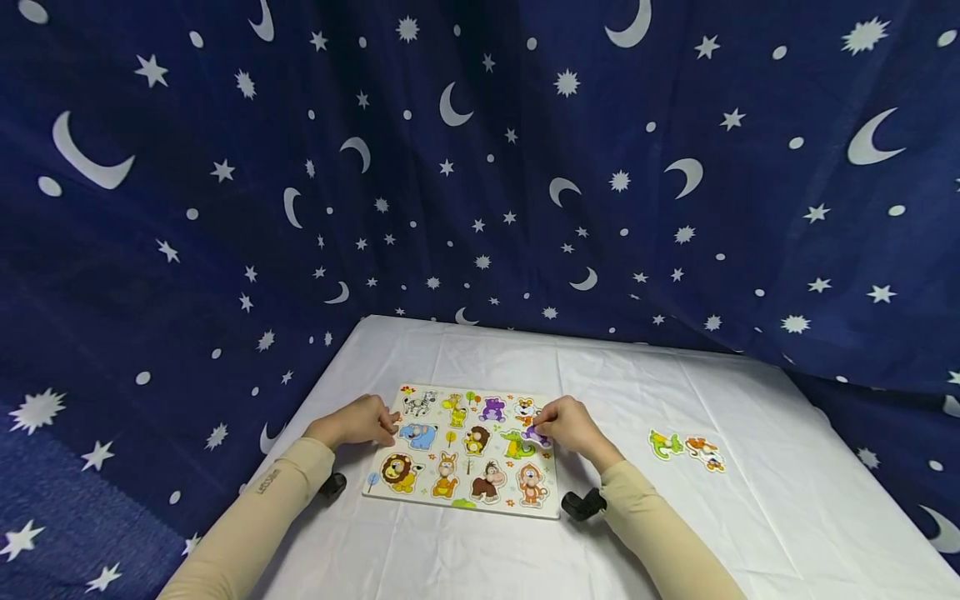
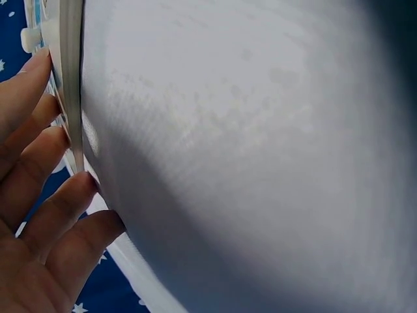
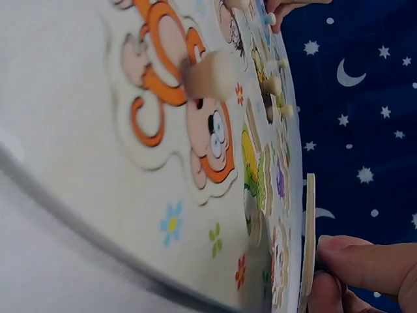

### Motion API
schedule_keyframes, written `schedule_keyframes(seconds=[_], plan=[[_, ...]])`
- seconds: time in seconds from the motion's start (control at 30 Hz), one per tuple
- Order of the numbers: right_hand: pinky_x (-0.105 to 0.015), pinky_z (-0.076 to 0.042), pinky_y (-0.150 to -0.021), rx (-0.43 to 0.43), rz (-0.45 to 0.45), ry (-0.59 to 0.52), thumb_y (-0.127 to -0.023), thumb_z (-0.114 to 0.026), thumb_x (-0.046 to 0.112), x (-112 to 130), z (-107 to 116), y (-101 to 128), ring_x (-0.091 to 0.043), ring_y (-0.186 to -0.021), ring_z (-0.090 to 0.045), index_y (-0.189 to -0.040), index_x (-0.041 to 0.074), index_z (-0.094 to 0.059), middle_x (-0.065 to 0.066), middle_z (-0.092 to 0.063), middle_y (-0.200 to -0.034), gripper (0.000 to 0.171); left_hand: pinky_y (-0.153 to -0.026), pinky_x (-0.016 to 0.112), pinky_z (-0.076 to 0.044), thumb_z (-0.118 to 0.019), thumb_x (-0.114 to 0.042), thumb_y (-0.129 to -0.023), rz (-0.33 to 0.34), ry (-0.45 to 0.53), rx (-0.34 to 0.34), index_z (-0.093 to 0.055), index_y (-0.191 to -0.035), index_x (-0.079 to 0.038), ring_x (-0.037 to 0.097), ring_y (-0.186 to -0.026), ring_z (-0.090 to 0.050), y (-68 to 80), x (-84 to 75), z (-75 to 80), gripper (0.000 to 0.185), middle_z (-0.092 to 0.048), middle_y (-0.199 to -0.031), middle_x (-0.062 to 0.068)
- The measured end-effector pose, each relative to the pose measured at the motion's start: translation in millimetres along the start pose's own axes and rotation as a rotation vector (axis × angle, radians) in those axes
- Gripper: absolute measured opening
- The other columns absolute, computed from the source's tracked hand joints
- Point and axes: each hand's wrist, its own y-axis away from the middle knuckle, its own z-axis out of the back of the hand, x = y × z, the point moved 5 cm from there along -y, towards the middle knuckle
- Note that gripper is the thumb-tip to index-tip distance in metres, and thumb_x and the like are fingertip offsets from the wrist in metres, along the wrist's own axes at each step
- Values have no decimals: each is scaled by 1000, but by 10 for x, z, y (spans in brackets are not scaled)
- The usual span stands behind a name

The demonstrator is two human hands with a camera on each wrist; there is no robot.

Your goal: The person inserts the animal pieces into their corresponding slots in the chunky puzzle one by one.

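Note:
A white wooden peg puzzle board [image 1: 465, 502] with animal pictures lies on the cloth. At its left edge is my left hand [image 1: 367, 419]; in the left wrist view its fingers [image 2: 39, 160] touch the board's side, beside a pale peg. My right hand [image 1: 572, 427] pinches a purple animal piece [image 1: 535, 436] over the right side of the board. That piece [image 3: 309, 238] appears edge-on in the right wrist view, held between thumb and fingers, tilted against the board. Close by are the tiger picture [image 1: 525, 408], the green crocodile picture [image 1: 517, 445] and the orange monkey piece [image 3: 163, 59].
To the right on the white cloth [image 1: 622, 383] lie a loose green crocodile piece [image 1: 664, 445] and an orange-and-white tiger piece [image 1: 706, 454]. A dark blue curtain [image 1: 480, 150] with moons and stars hangs behind and at the sides. Black wrist cameras sit at both sleeves.

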Motion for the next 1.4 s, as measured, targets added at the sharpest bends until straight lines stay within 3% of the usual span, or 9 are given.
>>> schedule_keyframes(seconds=[0.2,0.3,0.43,0.73,1.03,1.27,1.4], plan=[[-23,-49,-62,17,15,3,-80,-76,-2,41,-35,-54,-7,-66,-59,-81,3,-78,-6,-76,-79,6,-95,39,-53,-86,-6,-73,-31,0,2,-79,-75,-8,31,-118,-66,-4,-16,-1,7,-77,-106,12],[-23,-49,-61,24,10,-8,-80,-78,-1,50,-56,-76,-7,-66,-59,-81,2,-78,-7,-76,-80,3,-84,30,-52,-85,-5,-73,-45,4,2,-78,-73,-7,22,-99,-69,-3,-31,7,7,-78,-95,7],[-22,-49,-60,28,12,-16,-80,-77,-1,68,-77,-108,-7,-65,-59,-82,1,-78,-7,-76,-80,3,-76,25,-49,-85,-5,-72,-41,-1,-2,-78,-73,-7,9,-85,-61,-3,-29,15,7,-76,-90,3],[-22,-49,-57,42,34,-54,-81,-75,-4,147,-117,-180,-8,-62,-58,-79,3,-78,-7,-76,-80,8,-86,30,-52,-86,-6,-72,-34,-10,-3,-79,-77,-8,16,-97,-68,5,-33,28,8,-77,-96,6],[-22,-51,-62,63,12,-72,-82,-73,-4,181,-137,-231,-9,-70,-62,-84,2,-78,-10,-77,-88,7,-85,32,-54,-85,-5,-72,-59,-4,11,-80,-80,-4,28,-101,-70,5,-30,10,10,-77,-100,14],[-22,-54,-65,80,30,-71,-84,-71,-5,232,-173,-293,-9,-71,-65,-86,1,-78,-12,-77,-88,9,-105,46,-48,-85,-2,-72,-39,28,12,-80,-85,-3,35,-124,-62,-7,-20,17,14,-71,-117,20],[-24,-55,-65,81,36,-62,-85,-72,-5,250,-198,-321,-10,-71,-65,-86,1,-79,-11,-77,-87,9,-101,43,-52,-85,-2,-72,-42,27,10,-80,-85,-3,33,-120,-65,4,-22,-1,14,-73,-114,19]])
